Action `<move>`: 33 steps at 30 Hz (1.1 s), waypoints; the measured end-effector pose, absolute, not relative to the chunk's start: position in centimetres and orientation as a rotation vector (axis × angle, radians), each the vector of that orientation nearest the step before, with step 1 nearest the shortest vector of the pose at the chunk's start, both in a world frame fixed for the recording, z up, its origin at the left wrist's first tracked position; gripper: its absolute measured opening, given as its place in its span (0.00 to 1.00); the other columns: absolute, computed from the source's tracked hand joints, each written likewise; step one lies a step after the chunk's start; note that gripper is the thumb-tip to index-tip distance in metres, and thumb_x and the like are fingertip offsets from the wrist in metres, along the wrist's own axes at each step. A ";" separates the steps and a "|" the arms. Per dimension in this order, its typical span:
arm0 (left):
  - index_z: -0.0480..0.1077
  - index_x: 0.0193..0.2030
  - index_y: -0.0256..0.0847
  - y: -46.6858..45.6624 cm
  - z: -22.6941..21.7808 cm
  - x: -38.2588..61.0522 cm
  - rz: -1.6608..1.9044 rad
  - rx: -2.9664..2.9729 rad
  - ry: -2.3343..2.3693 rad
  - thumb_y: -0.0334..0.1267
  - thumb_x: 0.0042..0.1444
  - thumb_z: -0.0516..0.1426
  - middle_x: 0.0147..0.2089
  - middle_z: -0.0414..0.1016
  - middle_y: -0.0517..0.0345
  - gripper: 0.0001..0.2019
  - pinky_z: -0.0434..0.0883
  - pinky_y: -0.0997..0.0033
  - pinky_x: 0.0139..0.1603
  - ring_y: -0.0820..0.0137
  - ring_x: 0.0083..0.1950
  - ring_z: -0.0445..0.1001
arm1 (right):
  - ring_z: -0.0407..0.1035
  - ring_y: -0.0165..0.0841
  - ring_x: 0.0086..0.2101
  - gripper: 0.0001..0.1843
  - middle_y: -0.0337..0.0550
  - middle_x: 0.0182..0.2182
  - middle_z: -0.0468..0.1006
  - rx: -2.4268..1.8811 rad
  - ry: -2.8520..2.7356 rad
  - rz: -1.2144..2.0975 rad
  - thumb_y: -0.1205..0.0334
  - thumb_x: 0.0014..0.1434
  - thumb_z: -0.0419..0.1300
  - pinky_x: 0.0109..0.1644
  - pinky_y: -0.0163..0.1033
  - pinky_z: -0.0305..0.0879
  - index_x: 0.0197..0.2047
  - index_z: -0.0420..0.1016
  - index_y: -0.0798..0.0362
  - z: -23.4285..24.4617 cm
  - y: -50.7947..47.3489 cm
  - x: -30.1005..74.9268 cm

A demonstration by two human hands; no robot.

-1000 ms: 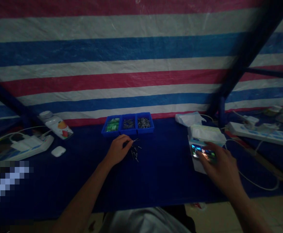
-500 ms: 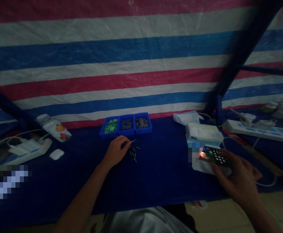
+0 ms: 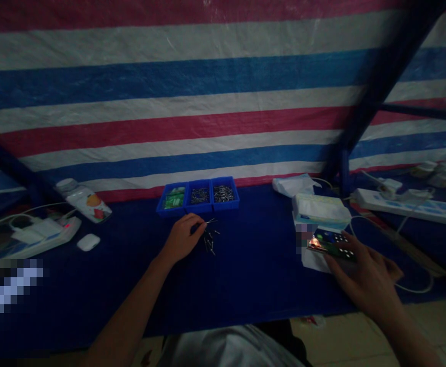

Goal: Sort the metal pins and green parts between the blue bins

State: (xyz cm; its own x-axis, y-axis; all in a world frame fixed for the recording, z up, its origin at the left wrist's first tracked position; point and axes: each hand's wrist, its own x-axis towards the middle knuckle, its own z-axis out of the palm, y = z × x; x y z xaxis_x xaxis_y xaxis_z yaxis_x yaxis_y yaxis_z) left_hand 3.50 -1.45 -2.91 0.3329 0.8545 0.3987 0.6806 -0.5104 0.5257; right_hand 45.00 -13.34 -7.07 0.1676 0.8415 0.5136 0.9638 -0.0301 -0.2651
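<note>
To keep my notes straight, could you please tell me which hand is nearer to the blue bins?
Left. The left hand is just in front of the blue bins, while the right hand is well off to their right.

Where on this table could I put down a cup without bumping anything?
The widest bare stretch of blue table cover lies between the scattered pins and the lit board under the right hand. Another lies between the white earbud case and the left hand. It is crowded around the three blue bins and the tissue pack.
</note>
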 end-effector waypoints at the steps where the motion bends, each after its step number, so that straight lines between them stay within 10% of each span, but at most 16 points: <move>1: 0.72 0.35 0.41 -1.5 -2.9 3.5 0.942 2.335 1.383 0.39 0.63 0.52 0.38 0.74 0.56 0.10 0.69 0.65 0.45 0.67 0.41 0.73 | 0.67 0.58 0.52 0.36 0.53 0.47 0.78 -1.895 -1.711 -0.295 0.40 0.58 0.53 0.55 0.64 0.51 0.65 0.55 0.45 -7.1 -13.3 45.0; 33: 0.73 0.39 0.41 -1.2 -3.3 3.3 0.816 2.352 1.432 0.39 0.63 0.53 0.42 0.75 0.55 0.08 0.68 0.60 0.51 0.64 0.46 0.72 | 0.66 0.53 0.51 0.33 0.55 0.48 0.76 -1.862 -1.769 -0.306 0.43 0.60 0.51 0.54 0.60 0.52 0.64 0.57 0.49 -6.8 -13.5 44.5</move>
State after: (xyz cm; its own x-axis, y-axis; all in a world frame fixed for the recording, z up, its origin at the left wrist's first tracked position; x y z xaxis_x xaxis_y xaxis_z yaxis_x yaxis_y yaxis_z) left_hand 3.32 -1.24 -3.33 0.3532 0.8775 0.3244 0.7260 -0.4758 0.4965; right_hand 44.50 -13.47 -6.79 0.1089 0.8482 0.5184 0.9731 0.0155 -0.2298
